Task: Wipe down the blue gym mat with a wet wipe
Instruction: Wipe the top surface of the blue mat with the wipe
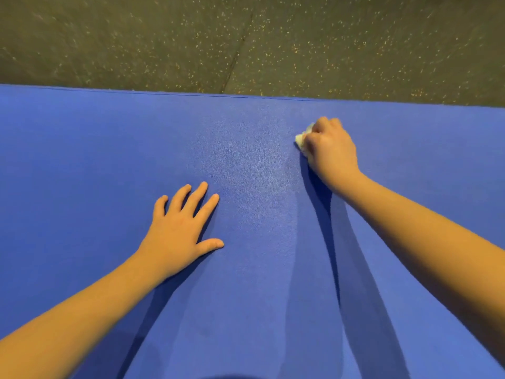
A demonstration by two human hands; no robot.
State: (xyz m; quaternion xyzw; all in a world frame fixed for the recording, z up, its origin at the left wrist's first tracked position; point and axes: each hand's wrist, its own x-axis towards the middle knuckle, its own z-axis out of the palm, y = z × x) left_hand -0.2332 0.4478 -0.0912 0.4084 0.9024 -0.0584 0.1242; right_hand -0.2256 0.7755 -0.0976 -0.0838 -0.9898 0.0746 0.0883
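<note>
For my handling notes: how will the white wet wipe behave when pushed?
The crumpled white wet wipe is probably floppy: it bunches under the right hand. Such a small wad seems light. It should drag, not roll, on the textured blue gym mat.

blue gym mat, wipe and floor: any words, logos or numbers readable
None readable. The blue textured gym mat is plain, the visible corner of the crumpled white wet wipe in the right hand shows no print, and the dark speckled rubber floor bears only flecks.

Mat [82, 160] on floor [136, 36].
</note>
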